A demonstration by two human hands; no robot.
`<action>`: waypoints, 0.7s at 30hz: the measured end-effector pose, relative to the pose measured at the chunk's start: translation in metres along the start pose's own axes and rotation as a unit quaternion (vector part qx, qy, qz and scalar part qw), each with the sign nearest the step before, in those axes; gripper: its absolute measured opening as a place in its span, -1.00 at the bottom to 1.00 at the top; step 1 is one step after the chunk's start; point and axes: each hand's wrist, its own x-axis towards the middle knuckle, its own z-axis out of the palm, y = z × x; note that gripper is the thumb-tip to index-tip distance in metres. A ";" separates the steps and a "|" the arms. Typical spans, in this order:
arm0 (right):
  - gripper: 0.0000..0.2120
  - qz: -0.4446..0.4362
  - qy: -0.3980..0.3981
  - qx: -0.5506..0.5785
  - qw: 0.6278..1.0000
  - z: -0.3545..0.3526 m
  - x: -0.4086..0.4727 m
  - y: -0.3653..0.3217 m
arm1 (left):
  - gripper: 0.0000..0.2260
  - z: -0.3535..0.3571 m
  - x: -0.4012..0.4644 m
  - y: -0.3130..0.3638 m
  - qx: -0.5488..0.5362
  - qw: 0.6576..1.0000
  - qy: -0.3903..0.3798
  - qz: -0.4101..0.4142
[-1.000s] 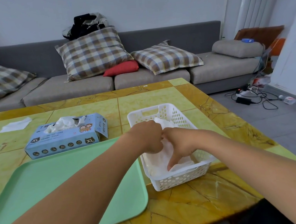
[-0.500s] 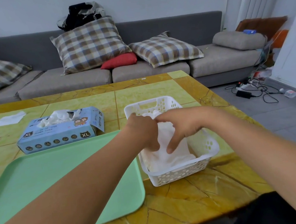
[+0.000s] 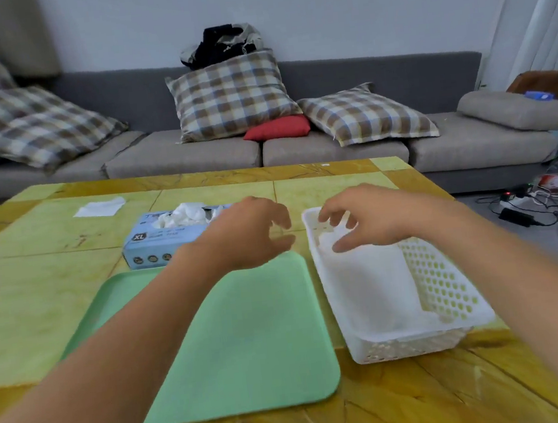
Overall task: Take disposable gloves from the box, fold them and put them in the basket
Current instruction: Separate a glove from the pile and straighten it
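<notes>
A white perforated basket [image 3: 443, 283] stands on the table at the right, with folded white gloves [image 3: 371, 281] lying inside it. The blue glove box [image 3: 151, 240] sits further back at the left, white gloves [image 3: 185, 216] bunched out of its top opening. My left hand [image 3: 249, 235] hovers between the box and the basket, above the far edge of the green tray, fingers loosely spread and holding nothing. My right hand [image 3: 364, 218] hangs over the far end of the basket, fingers relaxed and empty.
A green tray [image 3: 250, 345] lies in front of me, left of the basket. A white sheet [image 3: 100, 207] lies on the yellow table [image 3: 32, 306] at the far left. Behind the table stands a grey sofa [image 3: 182, 159] with checked cushions. Cables lie on the floor at the right.
Both hands have lifted out of the basket and parted, leaving the folded gloves inside. My left hand moved left toward the box. The view swung left.
</notes>
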 end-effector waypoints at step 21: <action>-0.38 0.145 -0.172 0.081 0.971 0.053 0.262 -0.217 | -0.76 0.023 -0.058 -0.228 -0.405 0.806 0.121 -0.413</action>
